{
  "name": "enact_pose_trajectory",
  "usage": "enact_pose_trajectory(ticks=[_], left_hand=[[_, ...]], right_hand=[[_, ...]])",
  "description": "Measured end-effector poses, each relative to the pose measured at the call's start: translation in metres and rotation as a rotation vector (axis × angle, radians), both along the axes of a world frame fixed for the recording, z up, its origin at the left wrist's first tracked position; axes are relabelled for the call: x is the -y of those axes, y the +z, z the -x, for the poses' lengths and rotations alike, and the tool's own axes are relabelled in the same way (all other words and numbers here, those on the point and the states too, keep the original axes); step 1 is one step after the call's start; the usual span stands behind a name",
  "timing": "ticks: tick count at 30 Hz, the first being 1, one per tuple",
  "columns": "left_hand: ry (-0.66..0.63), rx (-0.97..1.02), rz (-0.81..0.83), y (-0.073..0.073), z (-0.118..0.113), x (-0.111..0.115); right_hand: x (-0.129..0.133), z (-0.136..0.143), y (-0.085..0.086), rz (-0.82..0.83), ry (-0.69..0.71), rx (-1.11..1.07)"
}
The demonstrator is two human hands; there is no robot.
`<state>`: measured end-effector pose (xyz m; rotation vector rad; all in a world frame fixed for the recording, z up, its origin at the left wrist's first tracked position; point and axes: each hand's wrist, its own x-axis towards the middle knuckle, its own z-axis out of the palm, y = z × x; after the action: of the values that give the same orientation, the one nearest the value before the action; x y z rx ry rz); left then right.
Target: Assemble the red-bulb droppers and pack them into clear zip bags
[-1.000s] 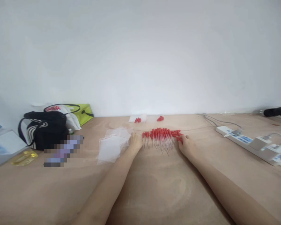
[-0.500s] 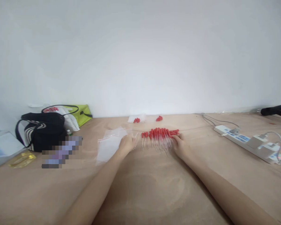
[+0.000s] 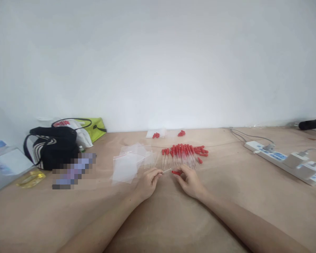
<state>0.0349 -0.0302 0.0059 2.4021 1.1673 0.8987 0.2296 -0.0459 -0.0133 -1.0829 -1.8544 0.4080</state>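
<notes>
Between the fingers of my left hand [image 3: 149, 182] is a thin clear dropper tube [image 3: 166, 171], its free end pointing right. My right hand [image 3: 189, 180] pinches a red rubber bulb [image 3: 176, 173], held just right of the tube's end with a small gap between them. Behind my hands lies a row of droppers [image 3: 183, 153], red bulbs away from me and clear tubes toward me. Loose red bulbs [image 3: 202, 151] lie at the row's right end. Bare clear tubes [image 3: 150, 161] lie left of the row, beside clear plastic zip bags [image 3: 126, 167].
Near the wall are another clear bag [image 3: 150, 134] and two small groups of red bulbs [image 3: 181, 133]. On the right lies a white power strip [image 3: 270, 154] with plugs and cables. A black bag [image 3: 58, 149], a yellow tape roll [image 3: 31, 179] and a green bag [image 3: 96, 130] are at left.
Both hands have come toward me and closer together. The left now holds a tube from beside the bags; the right has brought a red bulb from the row's right end.
</notes>
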Motion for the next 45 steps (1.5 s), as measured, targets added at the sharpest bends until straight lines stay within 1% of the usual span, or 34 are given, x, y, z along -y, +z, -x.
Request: enact_pose_trajectory(ticks=[6,11,16,23,27,31,35,39,45], left_hand=[[-0.032,-0.032,0.014,0.005,-0.001,0.002],[-0.036,-0.039,-0.006,0.005,0.0,0.003],[-0.056,-0.031,-0.04,0.004,0.001,0.002],[-0.102,-0.095,-0.064,0.004,0.001,0.005],[-0.103,-0.141,-0.097,0.004,0.001,0.006],[-0.119,-0.145,-0.21,-0.001,0.003,0.005],[-0.143,-0.152,-0.287,-0.006,0.004,0.005],[-0.167,-0.164,-0.319,-0.006,0.003,0.006],[-0.134,-0.171,-0.319,-0.009,-0.001,0.007]], right_hand=[[0.0,-0.001,-0.002,0.025,0.011,-0.036],[0.0,-0.001,-0.001,-0.016,0.031,-0.043],[0.0,-0.003,0.003,-0.049,0.079,-0.05],[0.0,-0.005,0.002,-0.083,0.118,-0.088],[0.0,-0.007,0.002,-0.097,0.157,-0.04],[0.0,-0.009,0.001,-0.148,0.166,0.039],[0.0,-0.012,0.0,-0.216,0.182,0.171],[0.0,-0.013,-0.002,-0.233,0.202,0.265],[-0.001,-0.008,-0.002,-0.249,0.184,0.283]])
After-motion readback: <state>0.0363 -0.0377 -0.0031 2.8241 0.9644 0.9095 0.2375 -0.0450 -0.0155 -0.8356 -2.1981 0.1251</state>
